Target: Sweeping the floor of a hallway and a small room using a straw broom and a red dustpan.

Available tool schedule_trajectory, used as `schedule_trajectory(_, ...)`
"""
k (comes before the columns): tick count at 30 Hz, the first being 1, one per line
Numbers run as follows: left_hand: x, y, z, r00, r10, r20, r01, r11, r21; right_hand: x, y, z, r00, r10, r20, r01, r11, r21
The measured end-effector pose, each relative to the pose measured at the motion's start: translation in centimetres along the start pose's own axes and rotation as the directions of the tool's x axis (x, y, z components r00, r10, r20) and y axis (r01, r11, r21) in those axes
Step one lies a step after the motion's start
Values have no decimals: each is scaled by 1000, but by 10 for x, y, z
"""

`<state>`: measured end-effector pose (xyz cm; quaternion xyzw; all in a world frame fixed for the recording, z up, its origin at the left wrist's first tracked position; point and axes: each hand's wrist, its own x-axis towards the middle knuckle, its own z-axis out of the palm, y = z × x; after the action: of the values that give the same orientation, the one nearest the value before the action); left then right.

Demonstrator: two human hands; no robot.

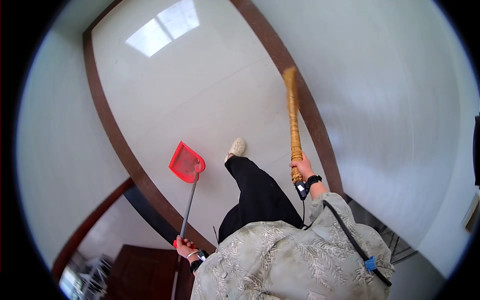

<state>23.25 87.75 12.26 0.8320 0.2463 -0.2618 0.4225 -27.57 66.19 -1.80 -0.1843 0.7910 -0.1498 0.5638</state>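
Note:
My right hand (302,166) grips the bound handle of a straw broom (295,131). The broom's bristles, slightly blurred, reach the dark brown floor border along the right wall. In my left hand (185,247) is the upper end of the grey pole (189,204) of a long-handled dustpan. Its red pan (185,163) is low over the pale floor, left of my foot; I cannot tell whether it touches the floor. Greyish dirt or stains show inside the pan. Both wrists wear black straps with small devices.
Glossy pale floor tiles (202,93) run ahead between brown borders, with white walls (375,93) on both sides. My foot in a cream clog (237,147) is between broom and dustpan. A doorway with a dark red wooden door (140,273) lies at lower left. Window light reflects far ahead.

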Motion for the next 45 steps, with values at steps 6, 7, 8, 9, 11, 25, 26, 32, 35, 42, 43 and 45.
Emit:
schedule_trajectory(6,18,-28,-26,994,-48,-97,46,999,-18,33,-2,-27,959,274,78,-282,950,136)
schedule_trajectory(7,11,-25,-28,992,-61,-106,60,998,-12,30,-3,-23,970,234,57,-241,953,185)
schedule_trajectory(8,7,-21,-27,981,-125,-151,131,991,32,21,-2,-18,967,245,64,-252,952,172)
schedule_trajectory(9,3,-24,-34,980,-71,-188,78,997,29,2,-16,-6,984,175,46,-180,964,195)
schedule_trajectory(11,-8,-26,-44,968,-103,-229,118,992,50,-27,-44,3,993,111,33,-116,973,201)
schedule_trajectory(25,-23,5,-60,989,76,-130,-44,971,234,-21,-98,116,951,-106,292,292,625,-724)
schedule_trajectory(26,-20,-3,-59,990,64,-126,-37,978,206,-16,-101,123,926,-98,363,339,638,-691)
schedule_trajectory(32,-38,7,-47,994,9,-112,10,985,171,-41,-127,206,791,-115,601,562,524,-640)
schedule_trajectory(35,-38,13,-54,989,35,-142,-11,985,170,-50,-145,272,736,-154,659,640,477,-603)
schedule_trajectory(42,-97,-26,-140,911,-107,-398,97,994,-44,-88,-72,348,576,-1,817,805,176,-567)
schedule_trajectory(43,-107,-28,-136,888,-119,-445,96,993,-74,-71,-57,347,561,28,827,817,141,-559)
schedule_trajectory(45,-110,-34,-126,881,-81,-466,53,996,-74,-32,-49,320,567,12,823,804,207,-557)
